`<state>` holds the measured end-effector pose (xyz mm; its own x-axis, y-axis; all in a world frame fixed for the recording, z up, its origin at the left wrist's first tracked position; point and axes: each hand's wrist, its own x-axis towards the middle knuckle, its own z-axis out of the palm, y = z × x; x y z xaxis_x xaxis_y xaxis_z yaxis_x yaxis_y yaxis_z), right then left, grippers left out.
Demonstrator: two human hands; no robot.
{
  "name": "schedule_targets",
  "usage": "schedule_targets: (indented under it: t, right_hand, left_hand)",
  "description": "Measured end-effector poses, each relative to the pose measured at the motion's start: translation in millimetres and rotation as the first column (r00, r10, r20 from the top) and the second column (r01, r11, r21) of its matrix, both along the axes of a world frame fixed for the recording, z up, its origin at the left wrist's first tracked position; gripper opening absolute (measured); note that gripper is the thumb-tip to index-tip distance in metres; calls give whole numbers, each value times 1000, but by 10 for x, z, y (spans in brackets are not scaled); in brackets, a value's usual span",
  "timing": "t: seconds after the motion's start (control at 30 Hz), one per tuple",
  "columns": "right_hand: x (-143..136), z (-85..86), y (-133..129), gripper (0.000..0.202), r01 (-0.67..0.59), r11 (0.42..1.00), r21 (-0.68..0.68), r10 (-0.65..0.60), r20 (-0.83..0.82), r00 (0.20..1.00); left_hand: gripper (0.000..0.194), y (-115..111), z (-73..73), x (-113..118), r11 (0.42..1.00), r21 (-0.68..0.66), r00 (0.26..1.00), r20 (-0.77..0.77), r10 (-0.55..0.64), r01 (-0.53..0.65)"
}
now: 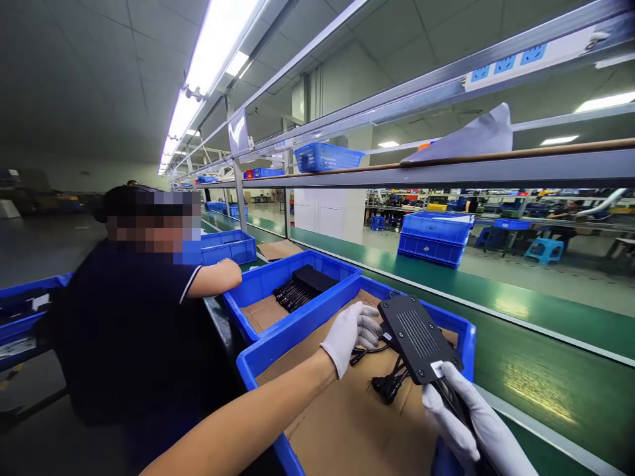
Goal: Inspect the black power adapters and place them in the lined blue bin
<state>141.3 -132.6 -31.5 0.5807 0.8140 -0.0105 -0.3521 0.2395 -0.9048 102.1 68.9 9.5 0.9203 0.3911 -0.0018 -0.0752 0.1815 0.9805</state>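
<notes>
I hold a flat black ribbed device (pixel 415 338) with dangling black cables (pixel 391 384) over a blue bin (pixel 262 360) lined with cardboard. My right hand (pixel 466 416), in a white glove, grips the device's near end by its white label. My left hand (pixel 351 334), also gloved, touches the device's left edge where the cables come out. The device is tilted, its far end over the bin's far rim.
A second blue bin (pixel 270 277) just beyond holds a stack of black devices. A co-worker in a dark shirt (pixel 129 324) sits to the left, arm reaching over that bin. A green conveyor belt (pixel 520 311) runs along the right, carrying stacked blue crates (pixel 434 238).
</notes>
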Motion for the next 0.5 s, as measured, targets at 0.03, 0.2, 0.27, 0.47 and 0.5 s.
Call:
schedule_targets:
  t: [0.03,0.2,0.27,0.47,0.5]
  right_hand:
    - [19,6,-6,61,-13,1000,14,13,-25,1000]
    - [22,26,-30,58,-20,995,94,29,-101,994]
    - [-14,48,-37,58,-6,996,84,15,-102,995]
    - [-109,90,-73,57,83,994,-72,-82,19,996]
    - [-121,89,-74,56,93,991,-92,-86,76,993]
  left_hand:
    - [43,-17,-2,-4,1000,30,1000,-9,-8,8]
    - [35,-191,-42,-99,945,278,984,-84,-158,175]
    - [23,-260,-100,-170,844,458,960,-142,-240,279]
    - [29,-311,-292,-280,-63,833,755,-527,-390,550]
    - [31,-304,-292,-278,-77,842,766,-521,-376,534]
